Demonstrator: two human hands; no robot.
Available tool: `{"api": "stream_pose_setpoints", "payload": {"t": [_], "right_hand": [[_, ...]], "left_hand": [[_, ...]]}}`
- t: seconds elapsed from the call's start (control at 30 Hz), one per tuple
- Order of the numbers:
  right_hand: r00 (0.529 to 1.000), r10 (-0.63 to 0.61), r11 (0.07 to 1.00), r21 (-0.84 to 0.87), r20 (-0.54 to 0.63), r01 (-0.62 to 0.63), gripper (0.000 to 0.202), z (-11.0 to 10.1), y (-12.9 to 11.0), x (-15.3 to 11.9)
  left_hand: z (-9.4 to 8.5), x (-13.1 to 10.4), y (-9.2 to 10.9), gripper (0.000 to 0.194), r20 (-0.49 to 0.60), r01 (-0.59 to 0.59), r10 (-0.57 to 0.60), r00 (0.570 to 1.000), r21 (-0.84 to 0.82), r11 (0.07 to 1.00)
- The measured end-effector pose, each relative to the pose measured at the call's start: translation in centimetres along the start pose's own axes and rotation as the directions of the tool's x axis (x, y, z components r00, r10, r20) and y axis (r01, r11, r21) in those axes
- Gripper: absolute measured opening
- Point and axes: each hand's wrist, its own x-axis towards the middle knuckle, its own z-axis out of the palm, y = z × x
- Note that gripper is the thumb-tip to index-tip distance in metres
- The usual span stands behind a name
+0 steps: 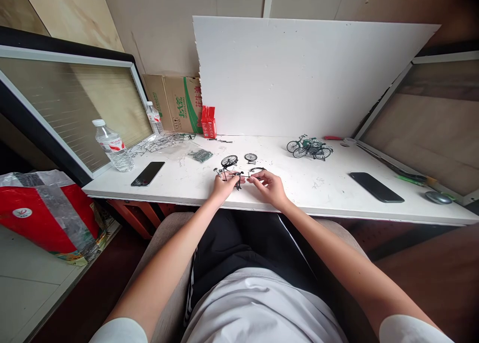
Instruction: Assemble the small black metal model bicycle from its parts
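Note:
Near the front edge of the white table, my left hand (223,184) is closed around a partly built black model bicycle (229,162), one spoked wheel of which points away from me. My right hand (268,184) faces it from the right, thumb and fingertips pinched together close to the frame. A thin piece shows at those fingertips, too small to name. Just beyond the hands lies a loose spoked wheel (250,157). A curved black part (258,169) rests right behind my right fingers.
Finished model bicycles (309,147) stand back right. Left are a phone (148,173), a water bottle (113,146), a bag of small parts (201,155) and black sprues (164,143). Right are another phone (376,186) and a mouse (438,197). A white board (299,76) stands behind.

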Motion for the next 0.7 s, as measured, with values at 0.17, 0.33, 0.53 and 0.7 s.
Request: {"api": "stream_pose_setpoints", "payload": {"t": [0.17,0.33,0.53,0.7], "right_hand": [[1.000,0.007,1.000,0.007,-0.008,-0.007,0.037,0.07,0.20,0.02],[1.000,-0.004,1.000,0.016,0.007,0.004,0.037,0.03,0.06,-0.02],[1.000,-0.011,1.000,0.003,0.012,0.010,0.037,0.04,0.11,0.00],[1.000,-0.022,1.000,-0.019,0.008,0.022,0.040,0.05,0.19,-0.01]], "left_hand": [[-0.06,0.07,-0.08,0.032,0.004,0.000,0.000,1.000,0.013,1.000],[-0.03,0.09,-0.07,0.029,-0.005,0.004,-0.004,1.000,-0.010,1.000],[-0.01,0.04,-0.21,0.027,-0.025,-0.021,0.021,0.999,0.013,1.000],[-0.07,0.10,-0.89,0.027,-0.044,-0.116,0.118,0.992,0.058,0.992]]}}
